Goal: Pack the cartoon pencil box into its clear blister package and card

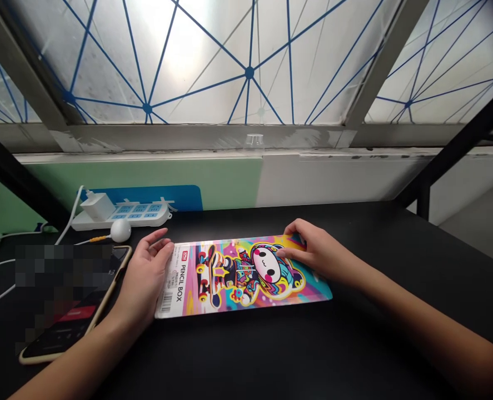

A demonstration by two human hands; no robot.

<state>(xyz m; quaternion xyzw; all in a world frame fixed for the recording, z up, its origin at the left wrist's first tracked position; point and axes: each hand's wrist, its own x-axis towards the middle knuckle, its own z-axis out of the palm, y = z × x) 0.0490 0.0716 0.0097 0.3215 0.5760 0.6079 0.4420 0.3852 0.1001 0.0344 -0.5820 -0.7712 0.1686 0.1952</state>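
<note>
We have both hands at a box in the middle of the frame, just above the black worktop or on it; we cannot tell which. The box shows its bright printed face, the figure's head toward the right and the "PENCIL BOX" label at the left end. Our right hand grips its upper right edge, thumb on the print and fingers behind. Our left hand touches the left end, fingers loosely bent; we cannot tell whether it grips. Beside our left forearm, at lower left, lies a phone, partly blurred out. Above it we see a white ball and a power strip with a plug at its left end. A blue-lined window fills the top.
</note>
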